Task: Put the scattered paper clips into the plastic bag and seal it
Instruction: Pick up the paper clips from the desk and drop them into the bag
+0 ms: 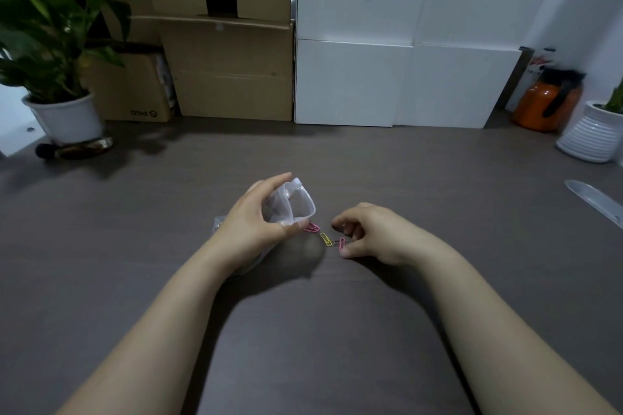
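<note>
Paper clips, pink (342,242) and yellow wire (325,239), lie mid-tabletop between the hands, nearest the right hand (365,232), whose fingers seem pinched on the pink one; left-hand (251,217) fingers clamp the clear plastic bag (293,204) open.

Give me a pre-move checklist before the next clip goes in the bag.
1. Bag mouth held open by left hand: ok.
2. Mouth facing the clips: ok.
3. Right hand at the pink clip: ok; firm pinch: cannot tell.
4. Yellow clip and second pink clip still loose on the table: not ok, still to collect.
5. Clips already inside bag: cannot tell.
6. Bag sealed: not ok, not yet.
</note>
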A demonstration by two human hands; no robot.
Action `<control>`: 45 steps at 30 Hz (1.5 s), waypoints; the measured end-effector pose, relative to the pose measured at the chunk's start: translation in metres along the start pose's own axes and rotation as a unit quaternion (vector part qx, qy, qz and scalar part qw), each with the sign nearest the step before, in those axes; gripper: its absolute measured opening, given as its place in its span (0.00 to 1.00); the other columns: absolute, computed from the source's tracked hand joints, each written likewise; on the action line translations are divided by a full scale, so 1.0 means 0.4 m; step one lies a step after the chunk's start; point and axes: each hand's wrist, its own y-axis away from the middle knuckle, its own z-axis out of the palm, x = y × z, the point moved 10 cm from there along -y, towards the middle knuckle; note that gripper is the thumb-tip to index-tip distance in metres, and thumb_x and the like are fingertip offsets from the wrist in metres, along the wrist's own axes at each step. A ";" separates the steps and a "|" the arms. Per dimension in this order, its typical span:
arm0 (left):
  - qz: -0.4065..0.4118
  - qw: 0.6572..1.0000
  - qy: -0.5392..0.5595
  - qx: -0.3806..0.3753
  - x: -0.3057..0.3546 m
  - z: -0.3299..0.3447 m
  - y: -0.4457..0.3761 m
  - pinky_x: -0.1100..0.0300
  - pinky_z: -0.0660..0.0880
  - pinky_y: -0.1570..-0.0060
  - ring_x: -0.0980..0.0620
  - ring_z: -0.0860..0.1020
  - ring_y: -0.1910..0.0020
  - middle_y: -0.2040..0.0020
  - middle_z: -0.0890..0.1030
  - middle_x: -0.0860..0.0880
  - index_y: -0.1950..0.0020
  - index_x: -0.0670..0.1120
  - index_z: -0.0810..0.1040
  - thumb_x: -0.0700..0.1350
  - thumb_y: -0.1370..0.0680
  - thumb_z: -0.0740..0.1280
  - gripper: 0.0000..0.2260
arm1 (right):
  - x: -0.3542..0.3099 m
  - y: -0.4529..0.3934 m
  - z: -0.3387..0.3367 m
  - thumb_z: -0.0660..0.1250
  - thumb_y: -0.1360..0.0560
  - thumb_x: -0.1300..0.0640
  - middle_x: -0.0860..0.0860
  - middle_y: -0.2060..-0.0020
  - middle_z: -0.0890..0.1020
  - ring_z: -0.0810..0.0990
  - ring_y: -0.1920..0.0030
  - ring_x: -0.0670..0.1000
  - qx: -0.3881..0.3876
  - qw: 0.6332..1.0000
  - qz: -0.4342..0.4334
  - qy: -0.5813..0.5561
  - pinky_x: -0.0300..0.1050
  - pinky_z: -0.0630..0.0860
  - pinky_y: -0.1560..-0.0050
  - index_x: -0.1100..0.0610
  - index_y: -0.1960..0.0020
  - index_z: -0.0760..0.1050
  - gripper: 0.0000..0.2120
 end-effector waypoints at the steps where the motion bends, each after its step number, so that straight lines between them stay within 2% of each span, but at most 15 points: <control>1: 0.001 1.000 -0.001 0.001 0.000 -0.001 -0.001 0.76 0.68 0.49 0.67 0.75 0.43 0.38 0.75 0.60 0.30 0.58 0.72 0.49 0.30 0.77 0.30 | -0.007 -0.009 0.001 0.75 0.34 0.55 0.48 0.53 0.74 0.76 0.55 0.47 0.004 1.000 -0.005 -0.003 0.36 0.71 0.51 0.52 0.40 0.76 0.23; 6: 0.000 1.000 0.012 -0.003 -0.002 0.002 -0.001 0.68 0.71 0.44 0.62 0.76 0.41 0.38 0.75 0.57 0.30 0.57 0.71 0.48 0.30 0.78 0.30 | -0.034 -0.054 0.011 0.76 0.35 0.52 0.48 0.54 0.74 0.76 0.56 0.48 -0.007 1.000 -0.022 0.014 0.38 0.70 0.54 0.53 0.42 0.76 0.23; 9: 0.001 1.000 0.012 -0.001 -0.001 0.002 -0.002 0.74 0.69 0.48 0.65 0.74 0.41 0.38 0.75 0.58 0.30 0.56 0.72 0.48 0.30 0.78 0.31 | -0.055 -0.072 0.015 0.74 0.34 0.50 0.50 0.54 0.73 0.75 0.55 0.49 -0.016 0.999 -0.044 0.026 0.38 0.70 0.56 0.51 0.45 0.78 0.19; 11: 0.002 1.000 0.010 -0.001 -0.001 0.002 -0.004 0.74 0.69 0.47 0.68 0.73 0.41 0.38 0.75 0.58 0.30 0.56 0.72 0.48 0.30 0.78 0.31 | -0.067 -0.080 0.018 0.74 0.34 0.51 0.50 0.54 0.72 0.74 0.56 0.47 -0.015 0.998 -0.057 0.012 0.33 0.69 0.58 0.47 0.46 0.79 0.16; 14: -0.001 1.000 0.021 -0.005 -0.001 0.003 -0.003 0.69 0.70 0.43 0.65 0.74 0.40 0.38 0.75 0.57 0.30 0.55 0.72 0.47 0.31 0.78 0.31 | -0.078 -0.085 0.021 0.75 0.34 0.54 0.49 0.55 0.72 0.73 0.57 0.45 -0.004 0.997 -0.073 -0.009 0.28 0.66 0.59 0.45 0.49 0.81 0.14; 17: -0.001 1.000 0.022 -0.005 -0.002 0.002 -0.002 0.63 0.71 0.40 0.62 0.74 0.39 0.37 0.75 0.56 0.30 0.55 0.71 0.47 0.31 0.78 0.31 | -0.080 -0.080 0.023 0.75 0.34 0.56 0.47 0.58 0.72 0.74 0.57 0.45 0.019 0.996 -0.084 -0.031 0.31 0.69 0.57 0.48 0.49 0.82 0.14; 20: 0.002 1.000 0.019 -0.002 -0.006 0.000 -0.002 0.68 0.70 0.43 0.64 0.74 0.39 0.37 0.75 0.56 0.30 0.55 0.72 0.47 0.31 0.78 0.31 | -0.075 -0.060 0.021 0.75 0.33 0.56 0.47 0.59 0.72 0.76 0.57 0.47 0.051 0.993 -0.084 -0.057 0.38 0.72 0.53 0.51 0.52 0.83 0.10; 25: 0.001 1.000 0.021 -0.002 -0.014 0.001 -0.006 0.69 0.69 0.45 0.67 0.74 0.41 0.38 0.75 0.59 0.31 0.57 0.72 0.49 0.31 0.78 0.31 | -0.078 -0.037 0.024 0.70 0.29 0.53 0.49 0.57 0.73 0.75 0.55 0.49 0.080 0.993 -0.085 -0.016 0.37 0.66 0.57 0.54 0.54 0.79 0.06; 30: 0.009 1.000 0.012 -0.006 -0.016 0.003 -0.008 0.68 0.69 0.43 0.65 0.74 0.40 0.38 0.75 0.59 0.30 0.56 0.71 0.49 0.31 0.78 0.31 | -0.094 -0.037 0.044 0.63 0.24 0.50 0.53 0.55 0.71 0.74 0.51 0.56 0.064 0.990 -0.080 0.093 0.44 0.65 0.58 0.57 0.53 0.74 0.09; 34: 0.015 1.000 0.003 -0.016 -0.018 0.005 -0.008 0.77 0.67 0.48 0.69 0.73 0.41 0.37 0.74 0.60 0.29 0.56 0.71 0.50 0.30 0.77 0.31 | -0.097 -0.024 0.051 0.59 0.22 0.49 0.58 0.52 0.73 0.74 0.50 0.59 0.067 0.984 -0.078 0.145 0.51 0.71 0.52 0.61 0.50 0.72 0.14; 38: 0.025 0.999 -0.005 -0.021 -0.019 0.012 -0.009 0.81 0.64 0.50 0.72 0.71 0.42 0.38 0.74 0.60 0.29 0.55 0.71 0.48 0.30 0.77 0.31 | -0.076 -0.009 0.046 0.57 0.20 0.51 0.59 0.52 0.73 0.74 0.50 0.60 0.072 0.983 -0.060 0.156 0.53 0.71 0.52 0.62 0.52 0.70 0.13; 41: 0.030 0.999 -0.011 -0.025 -0.020 0.015 -0.011 0.80 0.65 0.49 0.68 0.72 0.40 0.38 0.74 0.59 0.29 0.54 0.71 0.48 0.30 0.77 0.31 | -0.050 -0.004 0.027 0.58 0.21 0.51 0.57 0.52 0.74 0.75 0.52 0.58 0.086 0.991 -0.039 0.095 0.48 0.71 0.53 0.60 0.51 0.72 0.12; 43: 0.032 0.999 -0.013 -0.026 -0.023 0.014 -0.012 0.80 0.65 0.49 0.69 0.72 0.40 0.38 0.74 0.60 0.29 0.55 0.71 0.48 0.30 0.77 0.31 | -0.020 0.000 -0.006 0.60 0.22 0.52 0.55 0.51 0.76 0.76 0.51 0.54 0.116 0.993 -0.012 0.014 0.41 0.66 0.55 0.58 0.52 0.74 0.10; 45: 0.036 0.999 -0.014 -0.027 -0.023 0.015 -0.012 0.81 0.64 0.49 0.71 0.71 0.40 0.38 0.73 0.61 0.29 0.55 0.71 0.48 0.30 0.77 0.31 | 0.014 0.004 -0.034 0.61 0.22 0.52 0.53 0.53 0.78 0.75 0.53 0.52 0.143 0.989 0.015 -0.040 0.38 0.62 0.58 0.56 0.54 0.74 0.08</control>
